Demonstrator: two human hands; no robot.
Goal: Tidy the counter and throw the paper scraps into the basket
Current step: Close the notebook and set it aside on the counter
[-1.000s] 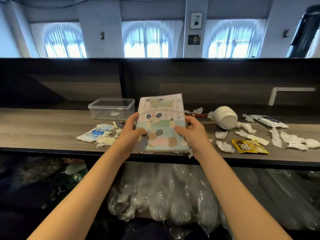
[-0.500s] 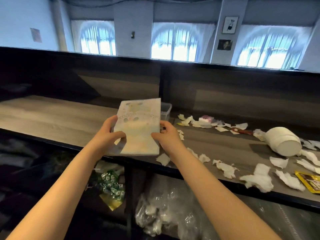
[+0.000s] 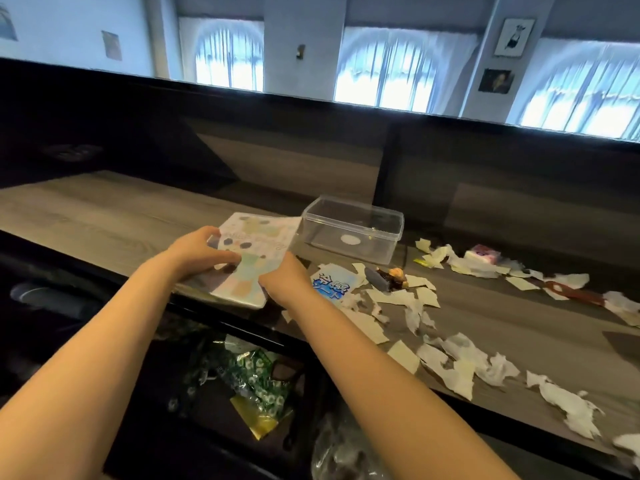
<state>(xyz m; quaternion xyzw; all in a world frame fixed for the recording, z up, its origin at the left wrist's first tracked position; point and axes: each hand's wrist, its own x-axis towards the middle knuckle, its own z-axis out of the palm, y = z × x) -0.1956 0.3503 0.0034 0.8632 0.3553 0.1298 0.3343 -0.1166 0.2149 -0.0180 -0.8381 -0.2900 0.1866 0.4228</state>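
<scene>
At the near edge of a long wooden counter [image 3: 104, 216], a pastel notebook [image 3: 249, 261] is gripped along both sides, the left hand [image 3: 197, 252] spread over its left margin and the right hand [image 3: 285, 277] closed on its lower right corner. The notebook is held low and tilted, its near end just above or touching the counter's front lip; contact cannot be confirmed. Just beyond it, a clear plastic box [image 3: 353, 228] is seen standing open and nearly empty. Torn paper scraps [image 3: 446, 358] are strewn across the counter to the right, among them a blue-and-white packet [image 3: 332, 284] lying just beside the right hand. No basket can be made out with certainty; only dark shelving and crumpled wrappers [image 3: 256, 379] are visible below the counter. The step in hand is judged to be the setting aside of the notebook on the clear left stretch, so the tidying is barely begun and no scrap appears gathered yet. Next, both hands would need to be freed, the scraps swept together, and the basket located.
</scene>
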